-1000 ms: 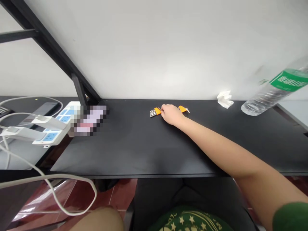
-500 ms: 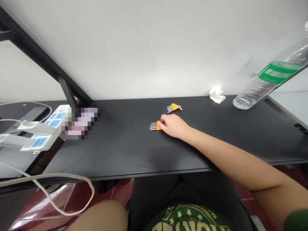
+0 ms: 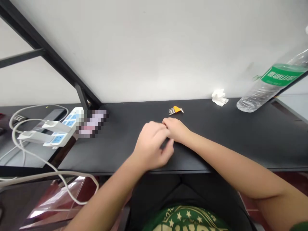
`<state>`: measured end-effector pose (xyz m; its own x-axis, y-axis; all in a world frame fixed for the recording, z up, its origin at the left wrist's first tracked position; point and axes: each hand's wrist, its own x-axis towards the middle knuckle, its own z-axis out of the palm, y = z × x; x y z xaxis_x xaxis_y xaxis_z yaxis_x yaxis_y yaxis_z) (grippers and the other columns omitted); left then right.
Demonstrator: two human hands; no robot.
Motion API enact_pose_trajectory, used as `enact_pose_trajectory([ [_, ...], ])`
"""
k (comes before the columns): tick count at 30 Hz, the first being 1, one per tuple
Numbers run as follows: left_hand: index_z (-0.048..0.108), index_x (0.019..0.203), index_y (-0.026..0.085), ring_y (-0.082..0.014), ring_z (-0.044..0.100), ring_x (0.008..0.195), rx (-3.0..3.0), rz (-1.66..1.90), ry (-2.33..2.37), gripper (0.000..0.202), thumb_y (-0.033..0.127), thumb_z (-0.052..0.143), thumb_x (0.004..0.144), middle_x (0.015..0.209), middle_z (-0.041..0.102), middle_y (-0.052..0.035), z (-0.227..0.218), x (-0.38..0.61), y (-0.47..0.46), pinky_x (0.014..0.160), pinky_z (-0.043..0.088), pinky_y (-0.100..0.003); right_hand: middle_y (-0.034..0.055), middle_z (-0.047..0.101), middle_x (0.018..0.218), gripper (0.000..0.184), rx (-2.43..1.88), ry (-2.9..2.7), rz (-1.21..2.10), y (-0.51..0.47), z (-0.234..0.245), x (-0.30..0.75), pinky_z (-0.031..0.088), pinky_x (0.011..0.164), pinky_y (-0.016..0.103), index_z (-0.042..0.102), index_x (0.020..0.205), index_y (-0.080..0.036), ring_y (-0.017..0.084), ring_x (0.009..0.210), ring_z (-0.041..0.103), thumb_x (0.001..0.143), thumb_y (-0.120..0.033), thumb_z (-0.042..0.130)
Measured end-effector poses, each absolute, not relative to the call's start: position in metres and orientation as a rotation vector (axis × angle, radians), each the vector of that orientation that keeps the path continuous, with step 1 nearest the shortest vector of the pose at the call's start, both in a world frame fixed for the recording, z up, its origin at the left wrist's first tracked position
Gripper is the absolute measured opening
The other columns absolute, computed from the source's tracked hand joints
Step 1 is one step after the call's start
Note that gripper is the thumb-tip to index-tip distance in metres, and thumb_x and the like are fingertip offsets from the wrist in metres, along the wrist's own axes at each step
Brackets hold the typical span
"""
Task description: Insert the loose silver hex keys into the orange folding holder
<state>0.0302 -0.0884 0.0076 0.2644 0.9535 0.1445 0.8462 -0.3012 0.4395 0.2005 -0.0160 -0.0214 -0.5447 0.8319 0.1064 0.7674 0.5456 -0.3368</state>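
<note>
My right hand [image 3: 177, 130] rests on the black desk [image 3: 240, 138] near its front edge, fingers curled shut. The orange hex key set it held a moment ago is hidden under my hands. My left hand [image 3: 151, 148] has come in from below. Its fingers are curled and pressed against my right hand's fingertips, and what they pinch cannot be seen. A second orange hex key set [image 3: 176, 110] lies apart on the desk, just behind my hands, toward the wall.
A crumpled white tissue [image 3: 219, 97] and a clear water bottle with a green label [image 3: 269, 83] stand at the back right. A white power strip [image 3: 57, 130] with plugs and cables sits at the left, beside a black diagonal frame bar [image 3: 55, 64].
My right hand dragged one hex key set from the wall toward the desk's front. My left hand rose into view and joined it, covering the set.
</note>
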Motion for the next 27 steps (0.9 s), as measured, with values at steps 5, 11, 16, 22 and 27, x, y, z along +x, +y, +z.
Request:
enact_pose_trajectory([
  [5, 0.058, 0.141, 0.023, -0.0371, 0.056, 0.119, 2.409, 0.336, 1.729, 0.070, 0.052, 0.077, 0.080, 0.134, 0.060, -0.0143, -0.005, 0.016, -0.053, 0.098, 0.050, -0.051, 0.0097, 0.072, 0.093, 0.020, -1.378, -2.576, 0.260, -0.013, -0.023, 0.200, 0.036, 0.065, 0.031, 0.065, 0.099, -0.018, 0.022, 0.078, 0.066, 0.104, -0.028, 0.049],
  [11, 0.072, 0.112, 0.026, -0.0288, 0.060, 0.111, 2.230, 0.365, 1.708, 0.034, 0.044, 0.074, 0.083, 0.115, 0.067, -0.0064, -0.019, 0.014, -0.027, 0.095, 0.048, -0.041, 0.0100, 0.074, 0.100, 0.020, -1.358, -2.610, 0.321, -0.011, -0.026, 0.199, 0.039, 0.069, 0.030, 0.066, 0.104, -0.017, 0.022, 0.086, 0.068, 0.106, -0.024, 0.048],
  [16, 0.071, 0.101, 0.025, -0.0270, 0.062, 0.106, 2.122, 0.415, 1.729, 0.027, 0.037, 0.073, 0.077, 0.108, 0.069, -0.0041, -0.018, 0.018, -0.025, 0.090, 0.049, -0.039, 0.0101, 0.073, 0.100, 0.018, -1.385, -2.596, 0.336, -0.013, -0.025, 0.200, 0.037, 0.065, 0.031, 0.065, 0.102, -0.017, 0.022, 0.083, 0.067, 0.105, -0.022, 0.048],
  [22, 0.069, 0.103, 0.024, -0.0275, 0.062, 0.110, 2.035, 0.448, 1.771, 0.036, 0.041, 0.078, 0.073, 0.110, 0.069, -0.0048, -0.018, 0.018, -0.029, 0.093, 0.050, -0.039, 0.0090, 0.072, 0.102, 0.016, -1.371, -2.569, 0.348, -0.011, -0.025, 0.205, 0.038, 0.067, 0.030, 0.064, 0.100, -0.018, 0.021, 0.086, 0.066, 0.103, -0.019, 0.049],
  [27, 0.070, 0.103, 0.023, -0.0257, 0.062, 0.105, 2.027, 0.499, 1.772, 0.038, 0.042, 0.080, 0.071, 0.107, 0.068, -0.0044, -0.020, 0.014, -0.031, 0.089, 0.052, -0.037, 0.0101, 0.071, 0.101, 0.014, -1.384, -2.592, 0.338, -0.007, -0.024, 0.210, 0.038, 0.069, 0.030, 0.064, 0.100, -0.018, 0.022, 0.087, 0.066, 0.101, -0.019, 0.050],
])
